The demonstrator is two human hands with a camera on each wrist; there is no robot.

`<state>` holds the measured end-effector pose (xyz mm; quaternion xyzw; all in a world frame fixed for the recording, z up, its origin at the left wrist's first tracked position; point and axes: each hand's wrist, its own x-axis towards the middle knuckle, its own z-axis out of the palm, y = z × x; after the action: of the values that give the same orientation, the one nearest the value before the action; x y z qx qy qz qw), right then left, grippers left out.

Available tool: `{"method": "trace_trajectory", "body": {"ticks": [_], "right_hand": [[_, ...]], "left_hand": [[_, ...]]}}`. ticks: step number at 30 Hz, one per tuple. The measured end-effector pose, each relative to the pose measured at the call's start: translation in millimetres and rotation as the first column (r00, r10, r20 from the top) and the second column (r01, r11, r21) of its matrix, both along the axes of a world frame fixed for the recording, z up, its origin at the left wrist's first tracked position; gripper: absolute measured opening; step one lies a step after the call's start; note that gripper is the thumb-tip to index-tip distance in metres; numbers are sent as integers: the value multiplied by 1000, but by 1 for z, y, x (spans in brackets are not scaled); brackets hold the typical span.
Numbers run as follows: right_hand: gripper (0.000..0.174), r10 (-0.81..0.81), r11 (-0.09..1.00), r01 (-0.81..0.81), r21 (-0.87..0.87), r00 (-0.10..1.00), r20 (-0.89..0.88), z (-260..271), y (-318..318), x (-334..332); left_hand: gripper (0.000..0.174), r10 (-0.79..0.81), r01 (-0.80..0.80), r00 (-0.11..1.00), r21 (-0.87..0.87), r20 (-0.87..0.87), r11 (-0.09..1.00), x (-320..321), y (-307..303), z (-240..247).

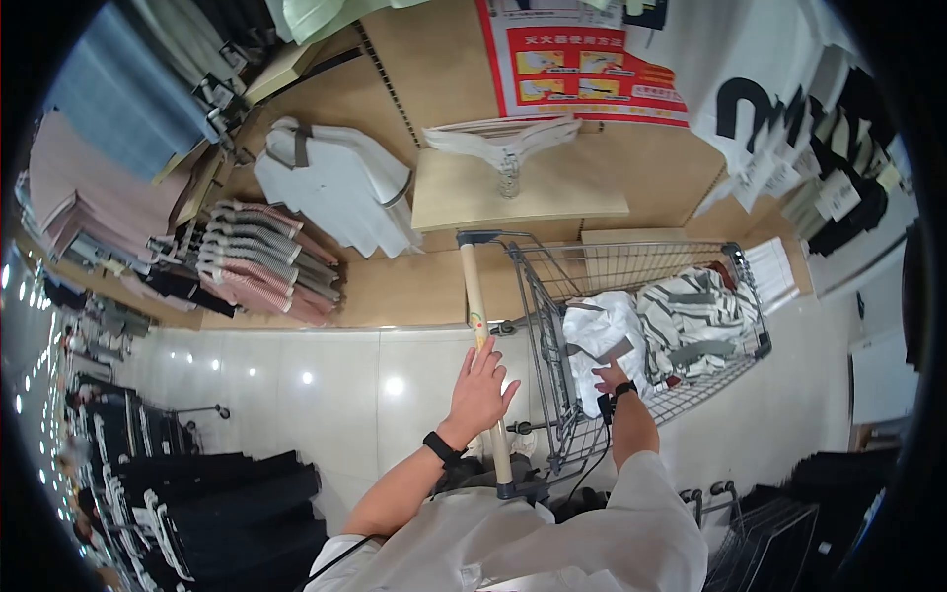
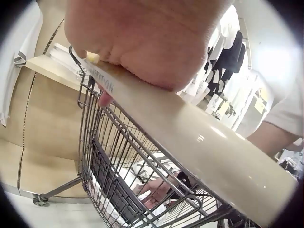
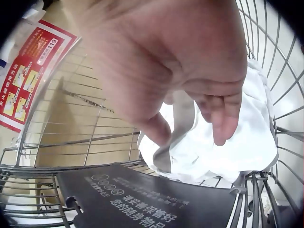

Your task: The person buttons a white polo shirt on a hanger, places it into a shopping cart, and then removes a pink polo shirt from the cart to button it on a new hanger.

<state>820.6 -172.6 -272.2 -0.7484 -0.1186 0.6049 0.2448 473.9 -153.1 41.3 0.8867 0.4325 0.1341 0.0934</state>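
A shopping cart [image 1: 552, 380] with a beige handle [image 1: 472, 281] stands before me. My left hand [image 1: 478, 392] lies across that handle, fingers mostly straight; the left wrist view shows its palm against the bar. My right hand [image 1: 611, 376] reaches down into the basket, over a white garment [image 3: 247, 128] with a grey-brown band. Its thumb and fingers [image 3: 224, 126] are spread apart, with their tips right at the cloth. Beyond the white garment lies a striped white-and-grey garment [image 1: 695, 316] at the far end of the basket.
Behind the cart, a wooden wall display holds a shelf [image 1: 518, 197], a hanging white shirt [image 1: 330, 187] and striped tops [image 1: 261, 261]. A red poster [image 1: 597, 74] hangs above. Dark clothes [image 1: 222, 503] hang at lower left; another wire cart [image 1: 764, 543] stands at lower right.
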Motion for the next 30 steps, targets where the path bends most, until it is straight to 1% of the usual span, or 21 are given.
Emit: {"method": "trace_trajectory", "body": {"ticks": [2,5,6,8,9,10,12,13,14,16,17,18,20,22,24,25,26,27,28,29,30], "right_hand": [[102,-13,1000,13,-12,1000,-11,-14,6,4],[101,82,996,-81,-26,997,3,-46,14,8],[98,93,996,-93,-6,996,8,-40,14,4],[97,271,962,-270,-38,962,29,-40,17,3],[91,243,970,-244,-8,965,102,-31,16,-3],[91,254,967,-254,-5,962,98,-74,7,20],[96,456,882,-471,2,855,248,-151,34,20],[66,398,915,-399,-51,879,263,-93,36,2],[66,396,917,-396,-54,880,262,-76,39,-2],[42,721,689,-694,-211,624,301,-55,35,-5],[53,705,682,-705,-195,564,429,-45,27,-6],[53,704,684,-701,-203,561,436,-35,23,-3],[59,563,826,-513,-234,737,374,-11,21,5],[62,477,878,-440,-186,787,391,3,19,28],[45,399,903,-384,-193,579,711,13,25,62],[44,380,903,-384,-193,502,777,43,21,65],[43,360,903,-382,-198,418,834,92,19,62],[47,422,875,-426,-229,441,792,96,20,80],[50,436,863,-431,-263,374,818,104,20,88],[48,407,878,-410,-246,369,836,121,21,94],[43,441,800,-538,-266,226,868,126,21,107]], "left_hand": [[35,24,-24,1000,-9,-19,1000,3,1,3],[33,42,-44,998,-25,-56,999,3,-1,6],[32,42,-44,997,-29,-65,999,3,-1,6],[31,58,-60,996,-37,-60,998,4,-1,6],[31,53,-56,997,-51,-55,997,4,-2,5],[31,64,-67,996,-49,-60,997,4,-1,6],[28,56,-59,997,-59,-49,997,4,-2,7],[28,55,-58,997,-63,-52,996,4,-2,6],[27,52,-55,997,-59,-49,997,4,-2,5],[26,38,-40,999,-58,-39,998,3,-1,3],[28,43,-46,998,-69,-49,997,3,-1,2],[29,51,-56,997,-78,-58,995,3,-1,2],[27,44,-46,999,-56,-30,997,1,0,2],[26,30,-30,1000,-30,2,999,-1,-2,1],[26,32,-31,999,-20,15,999,-2,-3,0],[26,9,-8,999,-16,31,1000,-4,-3,0],[27,19,-19,1000,-3,24,1000,-4,-3,-2],[28,30,-30,999,8,19,1000,-4,-4,-4],[28,2,-2,999,7,35,1000,-6,-5,-7],[30,12,-12,1000,0,26,1000,-8,-4,-10],[32,16,-16,1000,-11,18,1000,-9,-3,-15]]}}
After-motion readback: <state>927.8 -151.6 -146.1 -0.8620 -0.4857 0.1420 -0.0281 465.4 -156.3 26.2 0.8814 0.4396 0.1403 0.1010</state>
